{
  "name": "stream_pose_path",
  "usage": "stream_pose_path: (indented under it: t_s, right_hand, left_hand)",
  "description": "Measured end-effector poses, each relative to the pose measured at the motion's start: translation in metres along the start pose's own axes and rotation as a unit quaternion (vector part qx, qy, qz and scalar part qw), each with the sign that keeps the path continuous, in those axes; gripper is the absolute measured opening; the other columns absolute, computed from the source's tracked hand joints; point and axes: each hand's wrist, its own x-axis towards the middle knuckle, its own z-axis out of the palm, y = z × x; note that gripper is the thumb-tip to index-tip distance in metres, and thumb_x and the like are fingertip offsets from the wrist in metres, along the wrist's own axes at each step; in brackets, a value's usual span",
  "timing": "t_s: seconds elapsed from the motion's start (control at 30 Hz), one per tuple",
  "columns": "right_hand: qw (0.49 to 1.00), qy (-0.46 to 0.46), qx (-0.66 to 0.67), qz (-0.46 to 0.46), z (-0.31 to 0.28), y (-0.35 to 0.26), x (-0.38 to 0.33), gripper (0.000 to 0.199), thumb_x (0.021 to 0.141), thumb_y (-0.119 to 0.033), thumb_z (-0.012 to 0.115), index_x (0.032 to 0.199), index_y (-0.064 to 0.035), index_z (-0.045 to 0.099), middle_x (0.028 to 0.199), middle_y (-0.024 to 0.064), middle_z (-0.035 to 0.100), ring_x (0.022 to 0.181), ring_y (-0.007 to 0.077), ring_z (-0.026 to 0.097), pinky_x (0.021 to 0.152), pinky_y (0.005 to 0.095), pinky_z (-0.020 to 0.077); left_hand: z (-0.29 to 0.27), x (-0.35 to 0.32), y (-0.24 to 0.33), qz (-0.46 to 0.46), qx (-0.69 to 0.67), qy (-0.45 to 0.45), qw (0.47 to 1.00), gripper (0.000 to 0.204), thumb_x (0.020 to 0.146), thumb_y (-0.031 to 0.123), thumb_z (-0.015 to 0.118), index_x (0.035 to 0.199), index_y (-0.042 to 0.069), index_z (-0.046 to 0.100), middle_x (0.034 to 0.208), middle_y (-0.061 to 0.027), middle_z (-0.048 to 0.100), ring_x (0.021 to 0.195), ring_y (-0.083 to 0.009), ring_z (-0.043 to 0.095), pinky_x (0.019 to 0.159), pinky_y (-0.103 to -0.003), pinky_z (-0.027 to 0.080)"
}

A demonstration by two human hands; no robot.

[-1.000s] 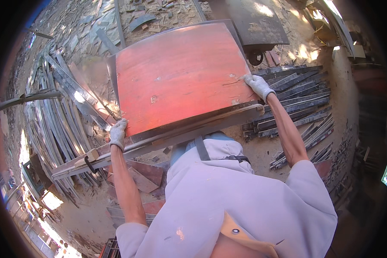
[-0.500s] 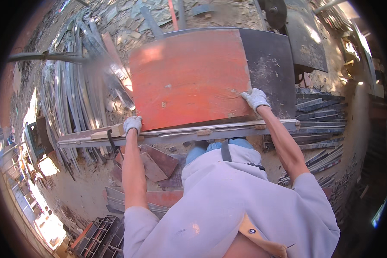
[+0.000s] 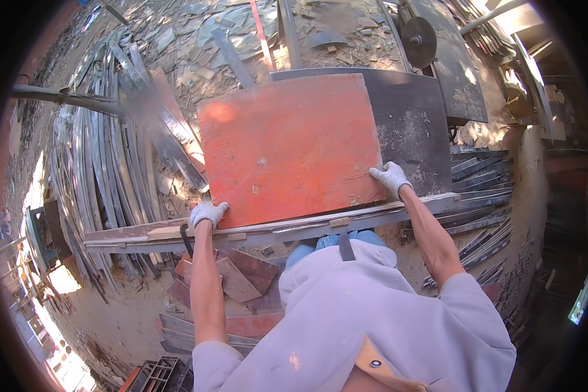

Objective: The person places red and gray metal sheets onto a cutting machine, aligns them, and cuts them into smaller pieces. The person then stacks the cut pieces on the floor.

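Observation:
A large red-orange board (image 3: 291, 150) with scuffed, chipped edges lies flat in front of me, partly over a dark board (image 3: 411, 124). My left hand (image 3: 208, 214), in a whitish work glove, is at its near left corner, thumb lying over the edge and the other fingers partly hidden. At the right edge, near the closer corner, my gloved right hand (image 3: 391, 179) grips the board with its thumb on top. Along the board's near side runs a long grey bar (image 3: 274, 234) with pale wooden strips, in front of my waist.
A circular saw blade (image 3: 418, 41) stands by a dark metal table (image 3: 460, 85) at the far right. Long strips (image 3: 104, 170) are heaped at left, and dark strips (image 3: 480, 176) are stacked at right. Scrap boards (image 3: 238, 277) lie below the bar. A pole (image 3: 68, 95) juts in from the left.
The board, bar and both hands sit lower in the picture, as the whole view has shifted. My left thumb now stretches further right over the board's edge. The right hand keeps its hold.

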Motion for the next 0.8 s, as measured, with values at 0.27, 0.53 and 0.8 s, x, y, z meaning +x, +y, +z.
stream_pose_path:
  t_s: [0.27, 0.53, 0.8]
  right_hand:
    - [0.997, -0.005, -0.027, -0.078, -0.024, -0.016, -0.007, 0.056, 0.102, -0.05, 0.061, 0.127, 0.0003, 0.066, 0.128, 0.0251, 0.07, 0.12, 0.0404, 0.066, 0.101, 0.0481, 0.0495]
    - [0.916, -0.18, 0.357, -0.038, -0.092, -0.05, -0.045, 0.041, 0.104, -0.042, 0.068, 0.107, -0.0019, 0.077, 0.095, 0.0058, 0.075, 0.079, 0.0128, 0.068, 0.071, 0.0303, 0.0556]
    - [0.825, -0.198, 0.521, -0.091, -0.165, -0.116, -0.068, 0.035, 0.098, -0.043, 0.073, 0.104, -0.0094, 0.071, 0.088, 0.0019, 0.073, 0.07, 0.0092, 0.069, 0.06, 0.0253, 0.0577]
  left_hand:
    - [0.002, 0.036, -0.033, 0.002, -0.092, -0.006, 0.996, 0.098, 0.08, 0.083, 0.067, 0.12, -0.006, 0.075, 0.119, -0.0277, 0.075, 0.114, -0.0346, 0.073, 0.098, -0.045, 0.055]
    - [-0.06, -0.027, -0.076, 0.122, -0.73, -0.16, 0.653, 0.046, 0.105, 0.032, 0.068, 0.137, -0.001, 0.062, 0.129, -0.0138, 0.072, 0.112, -0.024, 0.073, 0.098, -0.039, 0.06]
    - [-0.175, -0.03, -0.097, 0.192, -0.755, -0.192, 0.597, 0.023, 0.103, 0.014, 0.065, 0.116, -0.005, 0.066, 0.104, -0.0157, 0.075, 0.081, -0.0226, 0.076, 0.068, -0.031, 0.064]
